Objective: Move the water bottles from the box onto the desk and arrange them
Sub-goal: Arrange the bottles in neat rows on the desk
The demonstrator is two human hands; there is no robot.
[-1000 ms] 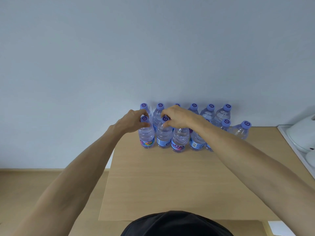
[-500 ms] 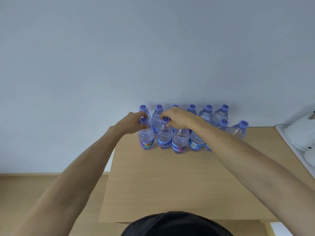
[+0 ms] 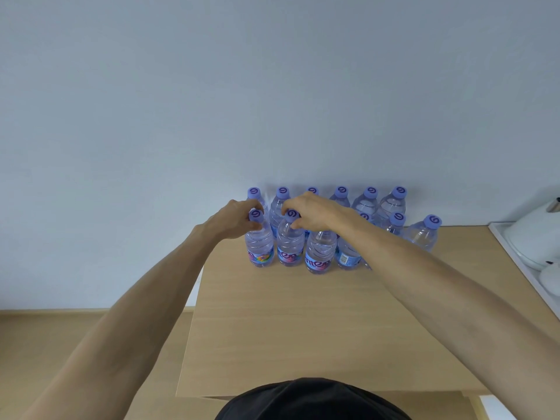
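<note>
Both forearms reach forward from the bottom corners of the view and converge over the far edge of the desk (image 3: 303,328), where the water bottles stand against the wall (image 3: 272,86).

The left hand (image 3: 233,222) comes in knuckles up, wrist nearly straight, its fingers (image 3: 253,206) curled round the neck of the front-left bottle (image 3: 259,244), with the purple cap showing between thumb and forefinger. The right hand (image 3: 315,213) arches over from the right, its wrist bent down a little, and its fingertips (image 3: 288,207) pinch the cap and neck of the second front bottle (image 3: 290,247). So both sets of fingers are clamped on a bottle top, neither spread loose.

Both gripped bottles stand upright on the desk, just beside each other, at the left end of the front row. To their right the third front bottle (image 3: 320,253) stands upright too, and a fourth (image 3: 347,257) is partly hidden under the right forearm. Behind them runs the back row (image 3: 369,201) of capped bottles (six caps show, one half covered by the right hand). One more bottle (image 3: 422,234) stands a little apart at the right end.

At the right edge of the desk a white tray (image 3: 515,268) carries white rounded objects (image 3: 533,237).
</note>
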